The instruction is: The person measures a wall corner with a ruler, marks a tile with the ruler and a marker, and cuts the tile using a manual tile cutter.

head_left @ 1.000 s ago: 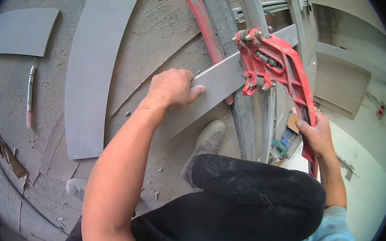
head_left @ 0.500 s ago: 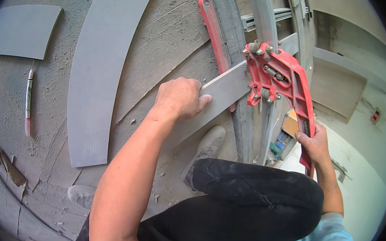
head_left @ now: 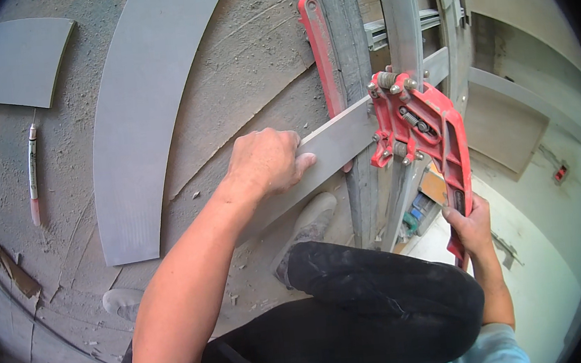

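The dusty floor [head_left: 245, 74] spreads under and around the left hand [head_left: 267, 161], strewn with grit and crumbs. On it, left of that hand and well apart from it, lies a long grey tile [head_left: 149, 125], running away past the hand, its edges bowed by the lens. The person's black trousers [head_left: 386, 305] fill the space nearer the body, one bent knee just short of the right hand [head_left: 471, 226]. Beyond the right hand a metal rail [head_left: 398, 17] runs away from the person, with a dark grey beam [head_left: 341, 43] alongside it, on the side toward the left hand. A narrow grey tile strip [head_left: 338, 135] reaches from the left hand rightward, passing under the rail and showing again past it. The left hand is closed over the strip's far edge, its thumb laid along the upper face. The red tile-cutter handle [head_left: 449, 139], with metal rollers and a spring at its head, slants down from the rail; the right hand is wrapped around its lower part. Far to the left of the left hand and farther from the person lies a smaller grey tile [head_left: 16, 61]. A red bar [head_left: 321, 52] lies against the beam, ahead of the left hand and to its right. Smallest, a slim white marker [head_left: 33, 171] with a pinkish end lies well left of the left hand, near the smaller tile
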A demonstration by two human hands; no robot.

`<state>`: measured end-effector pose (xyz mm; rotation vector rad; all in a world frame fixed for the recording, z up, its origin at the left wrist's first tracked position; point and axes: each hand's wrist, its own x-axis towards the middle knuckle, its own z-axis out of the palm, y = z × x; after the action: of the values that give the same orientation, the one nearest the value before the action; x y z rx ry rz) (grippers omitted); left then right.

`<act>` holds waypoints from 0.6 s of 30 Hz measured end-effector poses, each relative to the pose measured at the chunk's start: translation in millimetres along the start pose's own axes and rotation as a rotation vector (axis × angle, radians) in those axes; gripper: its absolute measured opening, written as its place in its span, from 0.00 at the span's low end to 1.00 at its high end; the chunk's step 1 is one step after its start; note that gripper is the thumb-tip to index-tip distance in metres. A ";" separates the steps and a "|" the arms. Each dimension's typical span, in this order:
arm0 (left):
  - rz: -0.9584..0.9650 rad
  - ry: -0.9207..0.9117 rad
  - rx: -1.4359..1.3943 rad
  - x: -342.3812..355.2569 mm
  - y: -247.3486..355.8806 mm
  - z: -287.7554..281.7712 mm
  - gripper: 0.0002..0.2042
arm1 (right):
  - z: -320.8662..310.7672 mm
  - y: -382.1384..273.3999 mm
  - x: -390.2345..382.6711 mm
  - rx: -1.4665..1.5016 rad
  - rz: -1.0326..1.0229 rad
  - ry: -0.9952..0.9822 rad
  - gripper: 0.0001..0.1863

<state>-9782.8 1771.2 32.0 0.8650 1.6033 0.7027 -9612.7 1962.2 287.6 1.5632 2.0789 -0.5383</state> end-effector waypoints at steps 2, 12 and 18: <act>0.006 0.006 -0.005 0.2 -0.4 0.3 0.18 | -0.6 0.2 0.4 0.002 0.001 -0.005 0.20; -0.001 -0.010 -0.001 0.2 -0.3 -3.5 0.18 | 2.1 5.5 1.0 -0.032 -0.047 0.003 0.20; 0.000 -0.013 0.011 0.7 0.1 -2.7 0.19 | 3.5 11.4 0.1 -0.072 -0.057 0.019 0.22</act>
<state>-9785.6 1771.8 32.2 0.8758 1.5971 0.6871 -9601.3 1963.3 284.4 1.4777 2.1387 -0.4655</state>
